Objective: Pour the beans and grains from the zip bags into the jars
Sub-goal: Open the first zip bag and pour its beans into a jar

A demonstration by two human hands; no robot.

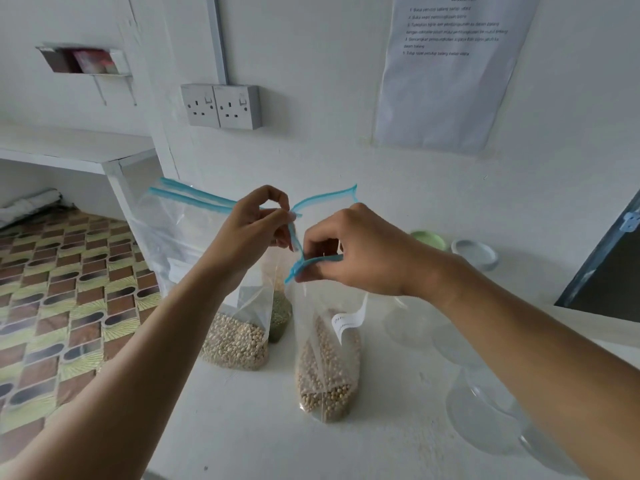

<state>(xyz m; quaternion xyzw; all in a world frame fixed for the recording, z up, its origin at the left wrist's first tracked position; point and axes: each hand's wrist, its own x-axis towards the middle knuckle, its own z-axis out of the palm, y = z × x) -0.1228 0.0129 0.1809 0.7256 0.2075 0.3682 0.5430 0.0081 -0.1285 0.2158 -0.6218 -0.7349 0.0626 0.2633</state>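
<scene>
A clear zip bag (327,368) of pale beans with a white label stands on the white table (242,427) in front of me. My left hand (254,225) pinches one side of its blue zip strip. My right hand (353,251) pinches the other side, and the strip looks parted between them. Behind on the left stands a second zip bag (235,341) of pale beans, with a bag of green grains (280,318) partly hidden behind it. Clear glass jars (485,410) stand at the right, partly behind my right arm.
A green lid (429,240) and a grey lid (474,253) lie at the back right by the wall. A double socket (221,106) and a printed sheet (446,71) hang on the wall. The table's left edge drops to a patterned floor (62,299).
</scene>
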